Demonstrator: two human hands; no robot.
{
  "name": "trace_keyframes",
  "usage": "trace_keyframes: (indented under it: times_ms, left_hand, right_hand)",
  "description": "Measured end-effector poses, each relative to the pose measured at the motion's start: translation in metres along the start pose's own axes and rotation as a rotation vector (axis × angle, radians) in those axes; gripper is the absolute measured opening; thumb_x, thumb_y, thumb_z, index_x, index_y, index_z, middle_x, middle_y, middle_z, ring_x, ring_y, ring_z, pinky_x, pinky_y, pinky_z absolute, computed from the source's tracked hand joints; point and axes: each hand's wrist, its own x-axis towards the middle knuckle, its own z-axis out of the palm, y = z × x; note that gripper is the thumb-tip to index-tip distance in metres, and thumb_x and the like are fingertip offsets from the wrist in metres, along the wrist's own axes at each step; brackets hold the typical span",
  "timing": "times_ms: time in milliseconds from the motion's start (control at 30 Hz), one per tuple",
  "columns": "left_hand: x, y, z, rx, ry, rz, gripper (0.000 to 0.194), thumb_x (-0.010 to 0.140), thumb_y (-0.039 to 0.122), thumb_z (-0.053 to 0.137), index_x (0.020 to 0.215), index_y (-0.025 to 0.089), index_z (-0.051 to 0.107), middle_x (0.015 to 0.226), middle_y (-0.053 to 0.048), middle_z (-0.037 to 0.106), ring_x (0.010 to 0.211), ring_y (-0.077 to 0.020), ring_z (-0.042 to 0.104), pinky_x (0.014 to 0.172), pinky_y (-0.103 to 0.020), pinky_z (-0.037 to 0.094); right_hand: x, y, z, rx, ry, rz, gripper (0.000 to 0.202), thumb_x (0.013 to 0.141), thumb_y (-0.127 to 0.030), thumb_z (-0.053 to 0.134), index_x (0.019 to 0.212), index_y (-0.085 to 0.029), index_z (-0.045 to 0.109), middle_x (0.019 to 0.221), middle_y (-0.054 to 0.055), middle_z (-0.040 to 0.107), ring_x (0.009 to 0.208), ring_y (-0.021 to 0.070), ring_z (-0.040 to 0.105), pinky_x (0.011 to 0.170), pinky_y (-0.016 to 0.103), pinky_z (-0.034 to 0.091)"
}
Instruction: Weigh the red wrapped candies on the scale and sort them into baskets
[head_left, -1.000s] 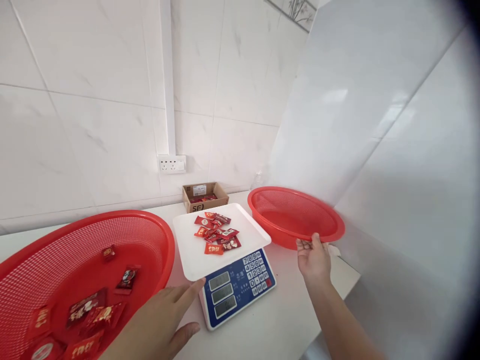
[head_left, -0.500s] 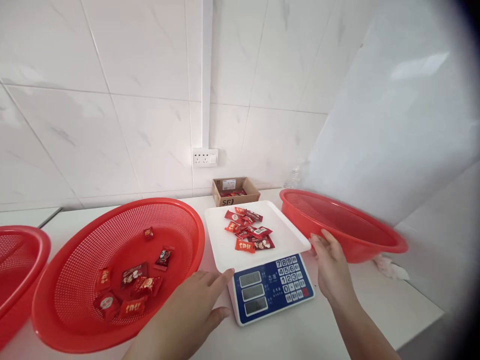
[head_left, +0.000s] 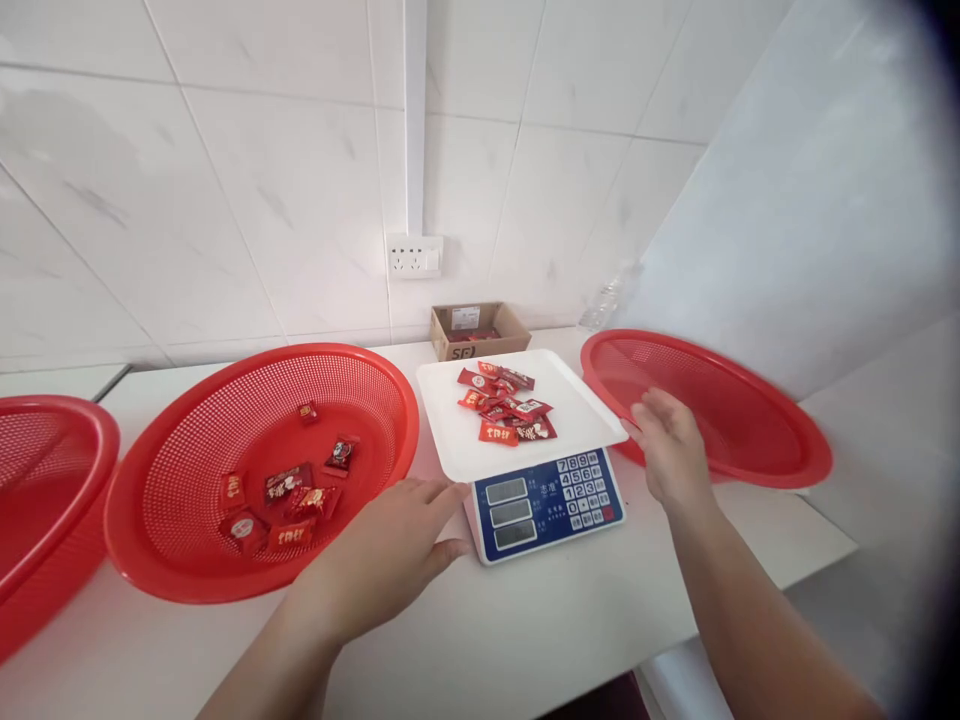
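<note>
A white tray (head_left: pixel 577 400) lies on top of a scale with a blue panel (head_left: pixel 551 505), and several red and brown wrapped candies (head_left: pixel 510 405) are heaped on it. At the scale's left front corner is my left hand (head_left: pixel 401 535), open, thumb and fingers apart, its fingertips beside the tray's near corner. My right hand (head_left: pixel 671 445) is by the tray's right corner, its fingers near the rim and in front of the right basket; whether they pinch the rim is unclear.
On the left, a red basket (head_left: pixel 172 470) holds several candies, with another red basket (head_left: pixel 52 410) beyond it. A third red basket (head_left: pixel 780 420) leans at the right. Behind the tray stands a cardboard box (head_left: pixel 506 345) near a clear plastic bottle (head_left: pixel 604 300).
The view has tilted down, so the scale, tray and baskets sit higher in the picture. Both hands stay beside the tray, and the candies on it look unchanged.
</note>
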Motion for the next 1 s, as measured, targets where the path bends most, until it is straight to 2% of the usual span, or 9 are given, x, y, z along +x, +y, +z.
trace_keyframes:
  times_ms: [100,200,300,400,467,600,700,800,1000]
  left_hand:
    - [-0.001,0.000,-0.001,0.008,0.014,0.015,0.040,0.092,0.036,0.043,0.131,0.026,0.047,0.130,-0.008,0.057,0.118,-0.0264,0.052,0.093,-0.042,0.044]
    - [-0.001,0.001,-0.002,0.036,0.020,0.024,0.040,0.093,0.036,0.043,0.132,0.025,0.045,0.130,-0.009,0.057,0.118,-0.0281,0.052,0.091,-0.043,0.045]
    - [-0.002,0.002,-0.002,0.049,0.022,0.025,0.041,0.093,0.036,0.043,0.133,0.025,0.045,0.131,-0.009,0.056,0.118,-0.0281,0.052,0.092,-0.044,0.045]
    - [-0.003,0.004,-0.002,0.053,0.025,0.017,0.044,0.093,0.037,0.043,0.135,0.024,0.043,0.132,-0.009,0.056,0.119,-0.0275,0.052,0.095,-0.044,0.043]
    - [-0.004,0.004,-0.002,0.052,0.030,0.012,0.046,0.093,0.037,0.043,0.137,0.025,0.041,0.133,-0.008,0.055,0.119,-0.0275,0.051,0.095,-0.044,0.043]
    - [-0.006,0.003,-0.004,0.035,0.040,0.011,0.048,0.093,0.039,0.043,0.139,0.027,0.038,0.133,-0.008,0.055,0.119,-0.0275,0.052,0.094,-0.044,0.044]
    - [-0.006,0.002,-0.003,0.024,0.043,0.010,0.048,0.092,0.039,0.043,0.139,0.029,0.038,0.132,-0.007,0.056,0.118,-0.0271,0.052,0.094,-0.043,0.044]
    - [-0.006,0.002,-0.003,0.025,0.035,0.004,0.049,0.092,0.038,0.044,0.140,0.029,0.037,0.132,-0.007,0.056,0.118,-0.0273,0.052,0.094,-0.043,0.043]
    - [-0.005,0.006,-0.004,0.026,0.015,-0.009,0.050,0.092,0.035,0.045,0.140,0.028,0.037,0.133,-0.008,0.055,0.119,-0.0272,0.051,0.096,-0.044,0.042]
  right_hand:
    - [-0.005,-0.010,0.010,-0.375,-0.109,-0.239,0.038,0.079,-0.043,0.056,0.113,-0.025,0.058,0.126,0.008,0.055,0.120,0.0285,0.049,0.100,0.050,0.041]
    - [-0.016,-0.025,0.028,-0.543,-0.301,-0.501,0.043,0.081,-0.047,0.052,0.115,-0.021,0.058,0.130,0.012,0.051,0.125,0.0288,0.043,0.105,0.048,0.034]
    - [-0.029,-0.036,0.051,-0.660,-0.578,-0.526,0.057,0.080,-0.055,0.053,0.127,-0.022,0.051,0.140,0.012,0.042,0.132,0.0317,0.033,0.106,0.050,0.030]
    - [-0.036,-0.040,0.073,-0.789,-0.718,-0.489,0.066,0.077,-0.060,0.056,0.131,-0.023,0.045,0.145,0.012,0.036,0.135,0.0376,0.024,0.103,0.058,0.029]
    - [-0.037,-0.040,0.083,-0.838,-0.734,-0.485,0.066,0.077,-0.060,0.055,0.130,-0.022,0.045,0.144,0.012,0.037,0.134,0.0375,0.025,0.101,0.058,0.030]
    - [-0.032,-0.036,0.092,-0.838,-0.710,-0.474,0.057,0.080,-0.051,0.057,0.125,-0.018,0.046,0.131,0.015,0.050,0.123,0.0300,0.043,0.097,0.045,0.036]
    - [-0.025,-0.029,0.092,-0.847,-0.693,-0.497,0.049,0.082,-0.042,0.056,0.123,-0.018,0.046,0.127,0.014,0.054,0.117,0.0283,0.049,0.094,0.042,0.039]
    - [-0.018,-0.024,0.090,-0.847,-0.672,-0.544,0.044,0.085,-0.036,0.053,0.124,-0.018,0.046,0.127,0.013,0.054,0.117,0.0279,0.049,0.093,0.041,0.040]
    - [-0.003,-0.023,0.082,-0.774,-0.704,-0.603,0.031,0.085,-0.036,0.052,0.112,-0.021,0.056,0.116,0.009,0.061,0.108,0.0254,0.054,0.088,0.038,0.043]
